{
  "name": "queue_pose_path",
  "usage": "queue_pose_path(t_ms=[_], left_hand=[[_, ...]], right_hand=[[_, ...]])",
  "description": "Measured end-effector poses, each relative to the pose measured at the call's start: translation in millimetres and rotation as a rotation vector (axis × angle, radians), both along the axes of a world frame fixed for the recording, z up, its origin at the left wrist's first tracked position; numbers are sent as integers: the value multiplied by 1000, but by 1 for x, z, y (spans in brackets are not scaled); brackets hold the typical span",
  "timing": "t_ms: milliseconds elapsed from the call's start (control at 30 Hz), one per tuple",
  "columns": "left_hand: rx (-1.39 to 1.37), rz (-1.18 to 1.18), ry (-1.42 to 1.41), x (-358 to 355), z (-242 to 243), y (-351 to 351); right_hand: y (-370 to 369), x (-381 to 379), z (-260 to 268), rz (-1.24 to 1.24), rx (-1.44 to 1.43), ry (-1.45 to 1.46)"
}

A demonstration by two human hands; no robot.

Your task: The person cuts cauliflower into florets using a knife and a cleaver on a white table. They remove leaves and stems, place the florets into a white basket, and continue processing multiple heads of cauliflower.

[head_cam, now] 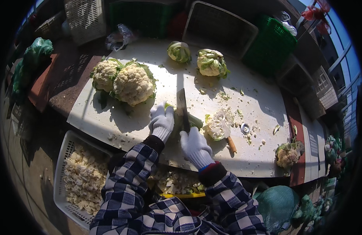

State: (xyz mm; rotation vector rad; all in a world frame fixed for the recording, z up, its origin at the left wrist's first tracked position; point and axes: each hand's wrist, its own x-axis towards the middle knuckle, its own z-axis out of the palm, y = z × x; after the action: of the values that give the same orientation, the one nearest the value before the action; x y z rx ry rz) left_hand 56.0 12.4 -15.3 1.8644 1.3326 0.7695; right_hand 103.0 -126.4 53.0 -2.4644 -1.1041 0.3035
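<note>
My right hand (196, 146), in a white knit glove, grips a long dark knife blade (183, 108) at its near end; the handle is hidden in the glove. My left hand (161, 119), gloved alike, is curled on a green cauliflower piece (168, 106) just left of the blade. Another green part (195, 121) shows right of the blade; whether the two are joined is hidden. Farther right, a cut cauliflower (219, 124) lies with its pale cut side up. From beneath it sticks out a wooden tool handle (231, 145).
Two large cauliflowers (133, 83) sit on the white board (128, 117) at left. Leafy heads (211, 63) stand at the back. A small metal ring (244, 128) lies among scraps. White basket (60, 176) with florets stands at lower left; a yellow-rimmed container (184, 195) is below the board.
</note>
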Motion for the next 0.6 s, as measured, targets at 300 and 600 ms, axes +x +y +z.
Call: queue_pose_path(t_ms=[300,600], left_hand=[[149,-211,46,2,31,-27],[117,-212,-141,-22,16,21]], right_hand=[[0,19,-1,-26,-220,216],[-26,57,-16,44,19,631]])
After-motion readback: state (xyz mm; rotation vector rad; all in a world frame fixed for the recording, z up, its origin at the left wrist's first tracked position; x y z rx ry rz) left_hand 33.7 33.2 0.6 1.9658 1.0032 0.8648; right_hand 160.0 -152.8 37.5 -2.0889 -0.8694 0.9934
